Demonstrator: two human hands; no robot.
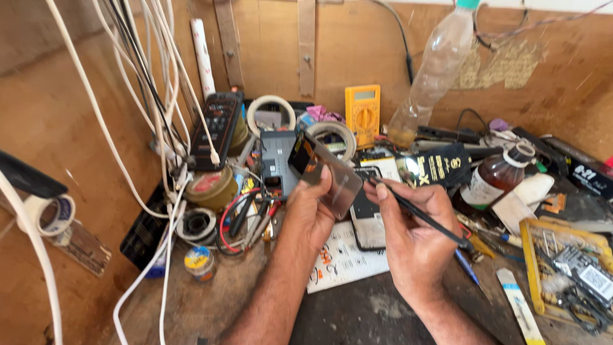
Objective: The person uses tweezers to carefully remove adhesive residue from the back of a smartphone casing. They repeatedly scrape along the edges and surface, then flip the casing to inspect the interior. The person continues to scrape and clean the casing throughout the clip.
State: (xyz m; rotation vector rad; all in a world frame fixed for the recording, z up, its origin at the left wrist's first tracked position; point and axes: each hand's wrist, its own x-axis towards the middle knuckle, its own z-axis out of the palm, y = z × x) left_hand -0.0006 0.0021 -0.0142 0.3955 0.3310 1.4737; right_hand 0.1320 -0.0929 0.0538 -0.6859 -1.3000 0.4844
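A phone screen panel is held up over a cluttered tabletop while a thin black tool is pointed at it.

The panel (pixel 329 174) is pinched in the closed grip of the left hand (pixel 311 214), tilted, above the middle of the tabletop (pixel 357 313). The black tool (pixel 418 214) is clasped like a pen in the right hand (pixel 412 233), its tip close to the panel's right edge. A dark phone (pixel 365 214) is laid flat on a white printed sheet (pixel 345 262) just beyond the hands. A yellow meter (pixel 362 115) is propped against the far wall, a brown bottle (pixel 497 176) is seen to the right, and white cables (pixel 163 128) are hung at the left.
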